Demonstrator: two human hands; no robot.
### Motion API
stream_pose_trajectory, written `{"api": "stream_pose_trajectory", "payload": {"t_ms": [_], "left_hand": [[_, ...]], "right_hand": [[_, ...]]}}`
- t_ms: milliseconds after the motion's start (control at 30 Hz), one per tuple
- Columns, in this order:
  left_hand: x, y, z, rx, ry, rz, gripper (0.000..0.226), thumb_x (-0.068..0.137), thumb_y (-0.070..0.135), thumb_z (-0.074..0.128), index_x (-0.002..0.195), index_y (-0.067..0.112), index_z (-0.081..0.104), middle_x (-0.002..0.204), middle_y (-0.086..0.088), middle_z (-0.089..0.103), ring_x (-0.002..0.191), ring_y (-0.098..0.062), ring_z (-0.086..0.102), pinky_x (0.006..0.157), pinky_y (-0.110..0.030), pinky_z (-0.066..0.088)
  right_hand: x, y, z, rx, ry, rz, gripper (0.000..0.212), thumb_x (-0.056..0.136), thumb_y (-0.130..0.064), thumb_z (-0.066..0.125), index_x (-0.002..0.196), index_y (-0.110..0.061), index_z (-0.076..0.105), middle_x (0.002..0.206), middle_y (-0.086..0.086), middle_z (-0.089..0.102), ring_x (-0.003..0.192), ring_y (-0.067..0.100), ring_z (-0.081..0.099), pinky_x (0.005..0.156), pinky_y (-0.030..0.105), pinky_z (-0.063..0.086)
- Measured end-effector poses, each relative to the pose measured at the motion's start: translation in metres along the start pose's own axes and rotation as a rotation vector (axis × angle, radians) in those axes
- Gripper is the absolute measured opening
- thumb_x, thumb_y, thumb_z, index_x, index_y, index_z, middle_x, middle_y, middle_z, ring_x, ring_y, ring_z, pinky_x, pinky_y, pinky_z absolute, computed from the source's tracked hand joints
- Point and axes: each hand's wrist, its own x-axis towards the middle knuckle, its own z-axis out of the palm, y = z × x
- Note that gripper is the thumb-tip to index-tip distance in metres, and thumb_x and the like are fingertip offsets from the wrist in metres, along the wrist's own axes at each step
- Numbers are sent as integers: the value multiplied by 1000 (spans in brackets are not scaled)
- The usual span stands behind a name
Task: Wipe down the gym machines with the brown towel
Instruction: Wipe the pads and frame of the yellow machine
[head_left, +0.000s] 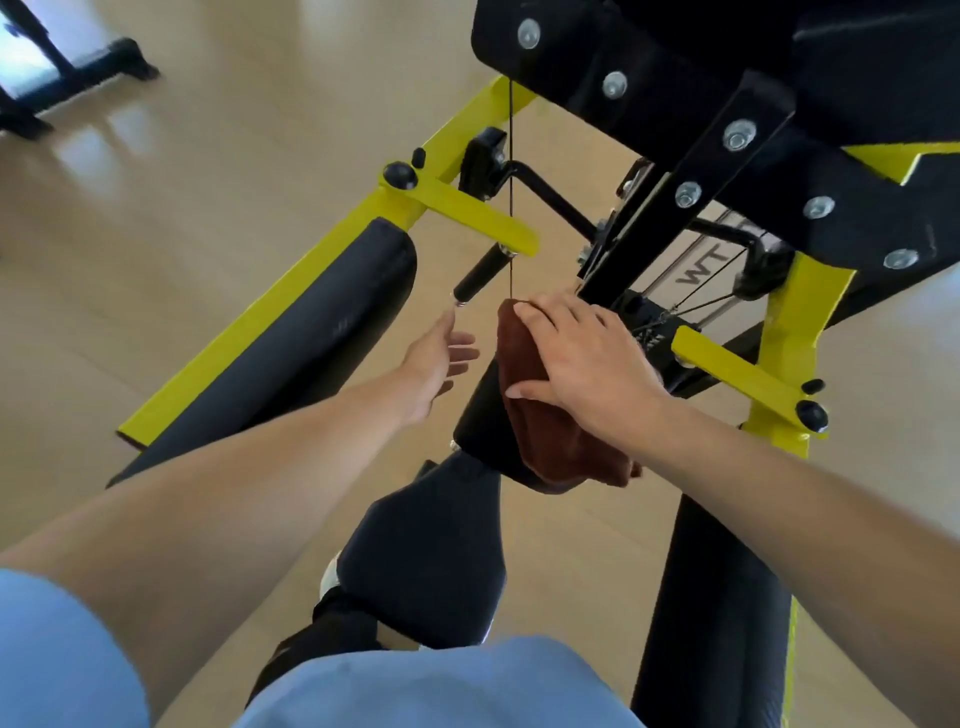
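A yellow and black gym machine (291, 322) fills the view. The brown towel (524, 364) lies over a black padded seat part (485, 410) at the centre. My right hand (582, 358) presses flat on the towel, thumb hooked around its near side. My left hand (436, 364) hovers open to the left of the pad, fingers spread, just below a small black handle grip (480, 273) that hangs from a yellow bar. It touches nothing that I can see.
A long black pad (311, 338) runs along the yellow frame at left. A black seat cushion (431, 561) sits below the towel. Black bolted plates (675, 104) overhang at top right. A thin cable (511, 182) drops vertically. Another machine's base (78, 67) stands far left on the wooden floor.
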Motion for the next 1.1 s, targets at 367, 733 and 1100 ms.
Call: {"api": "stream_pose_trajectory", "payload": {"t_ms": [367,733,1100], "left_hand": [[-5,-58,-46,-35,79,-101,63,105,55,22,126,13,63,129,-8,66,122,-26,56,113,-45,35],[-15,-66,-42,20,76,33,53,104,53,27,125,21,64,126,3,64,125,-19,53,110,-38,34],[-44,68,52,267,-71,702,51,95,55,32,91,24,72,96,9,72,99,-6,65,97,-33,47]], "right_hand": [[49,-94,56,-940,-338,-350,36,98,-43,65,122,-16,69,124,14,69,121,41,60,106,63,36],[40,-111,127,-976,-316,-401,46,93,-39,67,128,-10,66,130,19,64,126,43,53,105,58,34],[-37,-25,46,-154,395,30,66,91,-26,59,155,-24,43,159,6,45,146,36,40,121,54,30]]}}
